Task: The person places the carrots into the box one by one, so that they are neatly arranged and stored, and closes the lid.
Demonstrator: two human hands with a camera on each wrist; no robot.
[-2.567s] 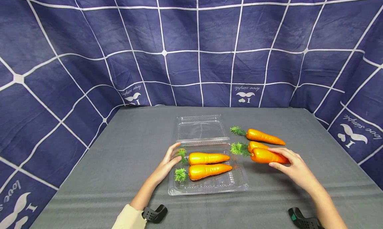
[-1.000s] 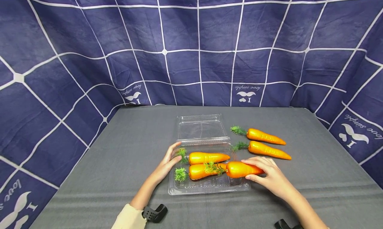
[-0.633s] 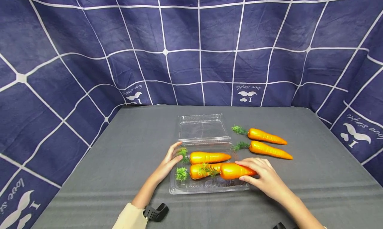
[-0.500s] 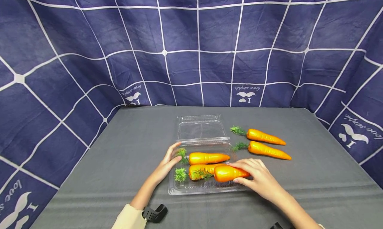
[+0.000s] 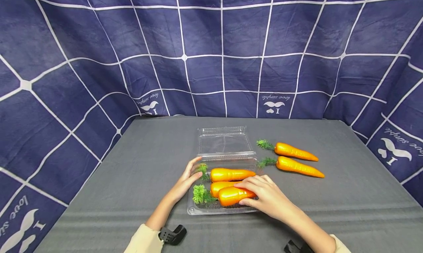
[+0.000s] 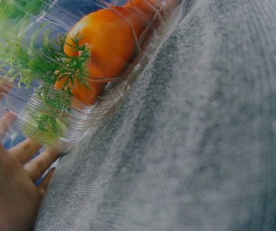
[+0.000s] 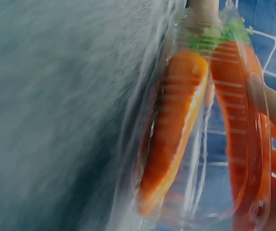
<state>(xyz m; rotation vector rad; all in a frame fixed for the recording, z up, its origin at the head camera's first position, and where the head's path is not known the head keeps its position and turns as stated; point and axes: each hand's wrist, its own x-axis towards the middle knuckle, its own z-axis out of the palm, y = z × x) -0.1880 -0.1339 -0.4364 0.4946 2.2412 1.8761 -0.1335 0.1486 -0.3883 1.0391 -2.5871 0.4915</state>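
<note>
A clear plastic clamshell box (image 5: 198, 211) lies open on the table. Two orange carrots with green tops rest in its base: a rear carrot (image 5: 228, 175) and a middle carrot (image 5: 216, 188), partly covered. My right hand (image 5: 266, 196) grips a third carrot (image 5: 229, 197) between thumb and fingers, low over the front of the base and overlapping the middle one. At the box's left side, my left hand (image 5: 182, 183) rests against the wall beside the leafy tops. In the left wrist view its fingers (image 6: 44, 163) are extended along the plastic.
Two more carrots lie right of the box, a far carrot (image 5: 295, 152) and a nearer carrot (image 5: 299, 167); the nearer one's leaves reach the box edge. The transparent lid (image 5: 224, 143) lies folded back behind the base. A blue checked curtain (image 5: 244, 76) closes off the grey table (image 5: 148, 154).
My right hand has brought the third carrot from the right of the box leftward and down into the front of the base. The left hand has stayed at the box's left side.
</note>
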